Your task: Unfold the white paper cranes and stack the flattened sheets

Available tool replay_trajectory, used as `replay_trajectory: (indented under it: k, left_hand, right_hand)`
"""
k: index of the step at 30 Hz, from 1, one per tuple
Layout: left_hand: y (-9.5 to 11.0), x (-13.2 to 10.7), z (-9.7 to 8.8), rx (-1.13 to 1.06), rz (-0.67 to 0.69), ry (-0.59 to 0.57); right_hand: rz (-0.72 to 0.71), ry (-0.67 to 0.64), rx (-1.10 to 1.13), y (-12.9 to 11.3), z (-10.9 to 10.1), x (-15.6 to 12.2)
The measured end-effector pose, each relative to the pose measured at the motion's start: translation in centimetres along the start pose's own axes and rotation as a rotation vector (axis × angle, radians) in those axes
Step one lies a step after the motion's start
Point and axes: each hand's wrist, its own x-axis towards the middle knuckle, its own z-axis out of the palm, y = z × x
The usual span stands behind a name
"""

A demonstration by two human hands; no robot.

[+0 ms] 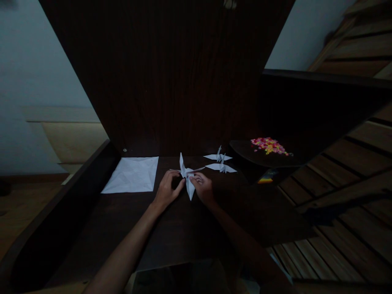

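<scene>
Fingertips of left hand point(168, 188) hidden behind folded paper point(188, 178), forearms cut off below

Paper sheet point(131, 174) left of half-folded crane point(188, 176); two finished cranes point(220, 162) behind-right

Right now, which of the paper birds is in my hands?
The paper bird nearest you, pinched between left hand and right hand. The two other birds sit untouched farther back on the right.

I see a white folded paper crane point(187, 178) with sharp, crisp creases; its paper looks matt and thin. The flat white paper sheet point(131, 174) beside it is matt too, and a bit crinkled. The dark brown wooden desk point(171, 232) looks smooth, with fine grain lines and a dull shine. Two small white paper cranes point(220, 162) look matt as well.
</scene>
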Motion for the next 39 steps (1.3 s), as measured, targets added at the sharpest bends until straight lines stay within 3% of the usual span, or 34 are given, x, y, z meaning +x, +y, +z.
replay_trajectory:
  k: [5, 9, 18, 23, 27, 35, 39]
  left_hand:
    - [-0.4, -0.1, 0.5, -0.098, -0.301, 0.03]
    - [-0.6, 0.0, 0.5, -0.195, -0.408, -0.005]
    - [-0.5, 0.1, 0.9, -0.432, -0.525, 0.015]
    - [0.0, 0.2, 0.5, -0.213, -0.374, 0.022]
    - [0.6, 0.5, 0.0, -0.186, -0.309, -0.012]
    - [0.4, 0.3, 0.8, -0.362, -0.406, 0.027]
    - [0.2, 0.4, 0.2, -0.448, -0.447, 0.065]
  right_hand:
    - [-0.184, 0.028, -0.264, -0.4, -0.5, -0.4]
    - [-0.242, 0.018, -0.32, -1.1, -0.8, -0.6]
    - [0.1, -0.04, 0.108, -1.1, -0.8, 0.1]
    - [0.194, -0.082, 0.253, -1.2, -0.7, 0.2]
    - [0.103, -0.141, 0.209, -1.3, -0.7, -0.1]
    - [-0.25, -0.224, -0.065, -1.6, -0.7, -1.0]
    - [-0.42, -0.248, -0.225, -1.6, -0.8, -1.4]
